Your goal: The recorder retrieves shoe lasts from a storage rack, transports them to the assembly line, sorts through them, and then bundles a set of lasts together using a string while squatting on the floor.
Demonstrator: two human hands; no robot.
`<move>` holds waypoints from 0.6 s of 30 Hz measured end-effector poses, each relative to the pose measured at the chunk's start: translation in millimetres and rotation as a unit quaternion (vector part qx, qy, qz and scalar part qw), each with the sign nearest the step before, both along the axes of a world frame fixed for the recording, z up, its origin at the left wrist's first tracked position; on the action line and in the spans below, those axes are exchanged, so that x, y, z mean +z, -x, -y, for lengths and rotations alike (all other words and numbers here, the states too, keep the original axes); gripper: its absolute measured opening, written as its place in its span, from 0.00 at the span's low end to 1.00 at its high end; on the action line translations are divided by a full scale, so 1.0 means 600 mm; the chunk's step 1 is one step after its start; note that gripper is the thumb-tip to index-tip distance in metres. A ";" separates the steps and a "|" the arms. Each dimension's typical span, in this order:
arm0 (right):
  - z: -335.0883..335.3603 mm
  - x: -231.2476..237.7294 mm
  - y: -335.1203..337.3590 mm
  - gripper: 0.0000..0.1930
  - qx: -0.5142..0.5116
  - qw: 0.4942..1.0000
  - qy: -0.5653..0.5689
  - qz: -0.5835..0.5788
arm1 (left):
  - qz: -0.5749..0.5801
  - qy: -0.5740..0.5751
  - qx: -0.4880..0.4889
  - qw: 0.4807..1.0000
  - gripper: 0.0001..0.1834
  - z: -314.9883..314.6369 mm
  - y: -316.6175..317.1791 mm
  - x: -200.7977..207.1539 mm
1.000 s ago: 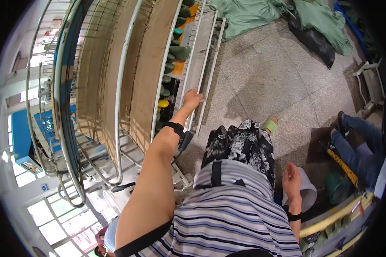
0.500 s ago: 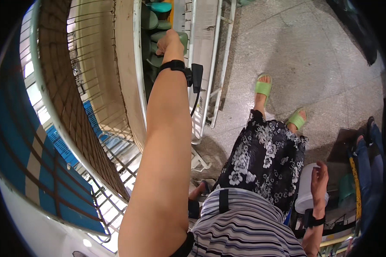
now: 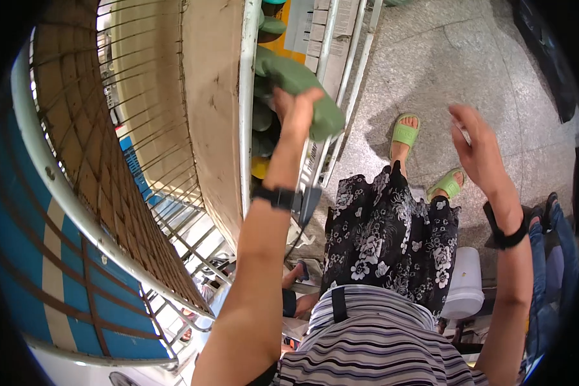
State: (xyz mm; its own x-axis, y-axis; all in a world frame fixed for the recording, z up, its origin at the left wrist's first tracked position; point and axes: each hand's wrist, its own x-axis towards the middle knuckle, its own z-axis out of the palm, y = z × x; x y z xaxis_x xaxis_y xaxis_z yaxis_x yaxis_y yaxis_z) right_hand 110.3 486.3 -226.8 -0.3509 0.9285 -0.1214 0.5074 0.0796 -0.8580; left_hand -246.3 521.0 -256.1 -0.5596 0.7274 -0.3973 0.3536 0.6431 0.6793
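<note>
— Head view, biggest things first: what fills it?

— A tall wire rack with cardboard-lined shelves takes up the left half; the speckled stone floor takes the upper right. The person stands just beside the rack in a flowered skirt and green sandals.

— And the hands?

— The left hand is raised at the rack's front edge, fingers clenched around a long green padded piece, which sticks out past the white upright. More green pieces sit on the shelf behind it. The right hand hangs over the floor, well apart from the rack, fingers released; something small and pale may lie against them, but I cannot tell.

— How should the lift be handled?

— My judgement: the grip sits near one end, so the far end could sag or catch the rails. Draw it straight out between the uprights, and bring the free hand under the loose end.
</note>
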 end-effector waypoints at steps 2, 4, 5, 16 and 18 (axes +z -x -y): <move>-0.045 -0.003 0.049 0.18 0.021 0.999 0.036 -0.034 | 0.090 0.044 -0.094 0.990 0.38 0.054 -0.076 0.080; -0.088 0.006 0.130 0.18 0.051 0.996 0.035 -0.072 | -0.013 0.085 -0.233 0.969 0.36 0.130 -0.090 0.117; -0.104 0.001 0.175 0.17 0.076 0.993 -0.014 -0.086 | 0.069 0.135 -0.225 0.963 0.35 0.173 -0.092 0.123; -0.195 -0.086 0.505 0.07 0.056 0.978 -0.126 -0.156 | 0.097 0.373 -0.159 0.909 0.37 0.430 -0.121 0.180; -0.205 -0.070 0.553 0.07 0.017 0.975 -0.150 -0.164 | 0.129 0.368 -0.107 0.915 0.37 0.492 -0.117 0.171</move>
